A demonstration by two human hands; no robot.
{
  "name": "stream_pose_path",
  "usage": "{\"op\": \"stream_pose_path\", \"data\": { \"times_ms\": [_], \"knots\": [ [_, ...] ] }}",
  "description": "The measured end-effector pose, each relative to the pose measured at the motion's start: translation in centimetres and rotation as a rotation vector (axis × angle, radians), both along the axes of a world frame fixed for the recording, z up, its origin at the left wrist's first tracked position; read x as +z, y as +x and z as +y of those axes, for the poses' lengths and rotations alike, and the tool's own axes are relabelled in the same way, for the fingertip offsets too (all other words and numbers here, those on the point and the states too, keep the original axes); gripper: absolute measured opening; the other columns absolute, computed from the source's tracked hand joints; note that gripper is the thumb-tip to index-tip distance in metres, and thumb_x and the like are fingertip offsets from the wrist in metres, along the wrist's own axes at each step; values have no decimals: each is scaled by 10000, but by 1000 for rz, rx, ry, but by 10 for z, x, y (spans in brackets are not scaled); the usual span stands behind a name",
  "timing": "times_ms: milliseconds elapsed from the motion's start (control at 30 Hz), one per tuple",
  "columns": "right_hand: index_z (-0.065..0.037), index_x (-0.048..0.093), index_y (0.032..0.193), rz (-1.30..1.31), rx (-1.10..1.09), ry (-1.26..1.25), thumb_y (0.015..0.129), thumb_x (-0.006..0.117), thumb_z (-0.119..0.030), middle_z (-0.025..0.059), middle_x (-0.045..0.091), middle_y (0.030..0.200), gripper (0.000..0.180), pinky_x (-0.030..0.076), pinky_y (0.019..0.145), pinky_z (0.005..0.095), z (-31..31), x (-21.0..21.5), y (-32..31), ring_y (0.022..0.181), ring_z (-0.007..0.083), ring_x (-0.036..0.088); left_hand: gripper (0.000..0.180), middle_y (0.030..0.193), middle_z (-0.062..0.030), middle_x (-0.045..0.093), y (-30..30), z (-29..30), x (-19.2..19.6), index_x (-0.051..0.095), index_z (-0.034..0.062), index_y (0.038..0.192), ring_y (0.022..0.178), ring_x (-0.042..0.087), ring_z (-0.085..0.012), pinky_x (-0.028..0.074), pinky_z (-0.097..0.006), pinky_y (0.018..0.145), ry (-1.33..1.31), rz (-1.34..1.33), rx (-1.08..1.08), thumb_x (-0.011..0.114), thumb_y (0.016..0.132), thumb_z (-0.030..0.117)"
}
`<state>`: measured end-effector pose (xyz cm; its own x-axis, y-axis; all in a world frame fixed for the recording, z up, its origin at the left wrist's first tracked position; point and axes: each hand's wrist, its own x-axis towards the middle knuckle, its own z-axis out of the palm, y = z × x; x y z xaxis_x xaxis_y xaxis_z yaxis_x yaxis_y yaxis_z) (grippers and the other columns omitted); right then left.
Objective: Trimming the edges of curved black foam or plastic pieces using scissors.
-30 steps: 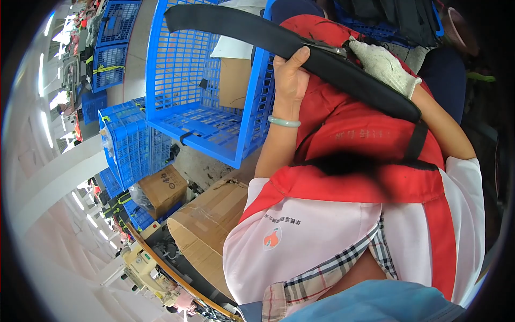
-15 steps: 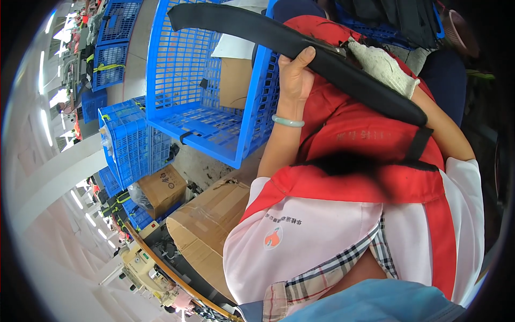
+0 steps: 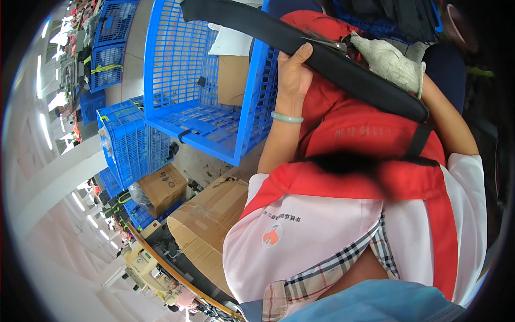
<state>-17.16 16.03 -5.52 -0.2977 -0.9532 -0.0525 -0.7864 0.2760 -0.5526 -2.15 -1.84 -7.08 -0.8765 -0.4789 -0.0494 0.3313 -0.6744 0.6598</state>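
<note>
A long, padded black strap [image 3: 257, 27] lies slantwise across my lap, from the upper left down to the right. My left hand [image 3: 295, 70] grips its near edge, thumb on top, a pale green bangle at the wrist. On the strap's far side is my right hand [image 3: 394, 64] in a whitish knitted glove. A slim, scissors-like metal tool [image 3: 327, 44] juts from the glove against the strap's far edge; its handle is hidden. Beneath everything is my red apron [image 3: 354, 121].
An open blue plastic crate [image 3: 193, 137] stands at the left with a brown cardboard piece [image 3: 233, 80] and white sheet inside. Further left are stacked blue crates [image 3: 134, 134] and cardboard boxes [image 3: 214, 209]. Black pieces [image 3: 397, 19] fill another crate at the far right.
The strap's left end has moved up and slightly right, toward the picture's top edge. My gloved right hand has shifted a little to the right; my left hand keeps its grip.
</note>
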Motion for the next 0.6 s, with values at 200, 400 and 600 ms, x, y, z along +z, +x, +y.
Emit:
{"op": "stream_pose_path", "data": {
  "times_ms": [200, 400, 600],
  "knots": [
    [-9, 493, 1176, -194, -20, -227, 835, 566, -120, 207, 621, 856, 366, 479, 693, 424, -3, -4, 7, 826, 380, 618, 306, 1025, -58, 635, -1, 0, -4, 582, 87, 1102, 979, 608, -212, 475, -377, 949, -14, 30, -13, 669, 823, -6],
    [9, 525, 1102, -468, -69, 36, 851, 556, -109, 182, 614, 860, 279, 473, 700, 347, -11, -9, 7, 748, 297, 590, 296, 1021, -43, 628, 1, 5, -10, 587, 89, 1098, 999, 596, -210, 467, -394, 958, 43, 24, -2, 672, 826, 8],
    [-33, 552, 1177, -905, -106, -308, 927, 544, -229, 117, 648, 924, 318, 475, 712, 298, 1, -86, -6, 778, 218, 583, 301, 1020, -40, 625, -8, 3, -8, 591, 94, 1094, 1005, 589, -204, 465, -389, 957, 97, 35, -70, 685, 820, 15]
  ]
}}
